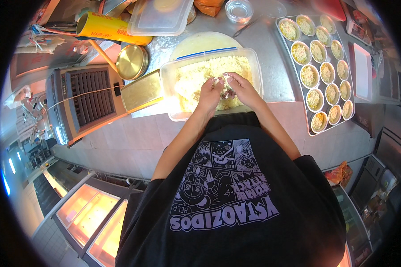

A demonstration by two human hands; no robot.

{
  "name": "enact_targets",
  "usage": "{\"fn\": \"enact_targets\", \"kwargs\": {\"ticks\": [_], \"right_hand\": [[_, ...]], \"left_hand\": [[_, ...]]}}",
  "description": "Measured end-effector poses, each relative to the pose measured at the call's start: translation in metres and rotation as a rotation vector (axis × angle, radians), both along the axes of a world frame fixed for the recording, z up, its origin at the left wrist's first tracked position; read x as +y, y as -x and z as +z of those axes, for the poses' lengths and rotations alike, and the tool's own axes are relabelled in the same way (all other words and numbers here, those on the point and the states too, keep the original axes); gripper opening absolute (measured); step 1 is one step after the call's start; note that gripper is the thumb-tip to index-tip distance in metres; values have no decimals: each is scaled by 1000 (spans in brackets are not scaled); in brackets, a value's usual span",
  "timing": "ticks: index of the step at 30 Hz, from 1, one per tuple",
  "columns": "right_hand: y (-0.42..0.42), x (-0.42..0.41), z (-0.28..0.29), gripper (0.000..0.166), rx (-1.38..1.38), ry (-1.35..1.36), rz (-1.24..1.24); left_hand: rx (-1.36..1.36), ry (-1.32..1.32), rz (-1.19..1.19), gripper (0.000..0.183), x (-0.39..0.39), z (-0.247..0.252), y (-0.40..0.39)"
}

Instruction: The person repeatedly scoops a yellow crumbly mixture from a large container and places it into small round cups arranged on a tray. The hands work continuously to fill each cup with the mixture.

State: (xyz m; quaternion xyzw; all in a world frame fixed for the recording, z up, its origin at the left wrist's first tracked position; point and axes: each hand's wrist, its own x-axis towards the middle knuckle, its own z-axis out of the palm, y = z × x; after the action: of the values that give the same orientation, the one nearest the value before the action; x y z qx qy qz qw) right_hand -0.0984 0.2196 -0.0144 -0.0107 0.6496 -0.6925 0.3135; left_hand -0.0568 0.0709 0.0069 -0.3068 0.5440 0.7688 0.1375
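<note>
My left hand [209,95] and my right hand [245,90] meet over a clear plastic tub [259,71]. Between their fingertips is a pale, crumbly lump of food [226,86] with dark purplish patches; what it is made of cannot be told. Yellow crumbs [193,71], perhaps grated or crumbled food, fill the tub in an uneven heap. Behind the tub lies a pale round board [205,40], partly covered by its far rim, which has a blue strip [207,53].
To the right, a metal baking tray [305,110] carries several foil cups [309,76] of topped food. Round metal tins [131,61], a rectangular tin [142,88] and a fan-like appliance [90,96] are at left. Foil cups [239,10] and a plastic lid [160,16] lie behind.
</note>
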Motion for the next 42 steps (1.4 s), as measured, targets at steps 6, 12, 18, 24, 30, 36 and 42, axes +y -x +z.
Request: {"fn": "enact_targets", "kwargs": {"ticks": [6, 12, 18, 24, 30, 36, 42], "right_hand": [[-3, 2, -3, 31, 6, -37, 60], [-3, 2, -8, 26, 193, -192, -28], [-1, 4, -14, 26, 326, -295, -44], [1, 7, -10, 26, 366, -381, -37], [3, 8, -22, 28, 234, -277, -68], [0, 14, -17, 36, 209, -172, -7], [-4, 19, -24, 34, 156, -213, 27]], "left_hand": [[-38, 128, -19, 19, -1, -1, 3], [-42, -32, -9, 20, -6, -12, 3], [-33, -231, -19, 22, -4, -9, 1], [-12, 125, -143, 18, 0, -2, 2], [10, 220, -228, 15, 0, -5, 2], [41, 585, -395, 19, -7, -17, 5], [17, 668, -456, 26, -6, 7, 12]]}}
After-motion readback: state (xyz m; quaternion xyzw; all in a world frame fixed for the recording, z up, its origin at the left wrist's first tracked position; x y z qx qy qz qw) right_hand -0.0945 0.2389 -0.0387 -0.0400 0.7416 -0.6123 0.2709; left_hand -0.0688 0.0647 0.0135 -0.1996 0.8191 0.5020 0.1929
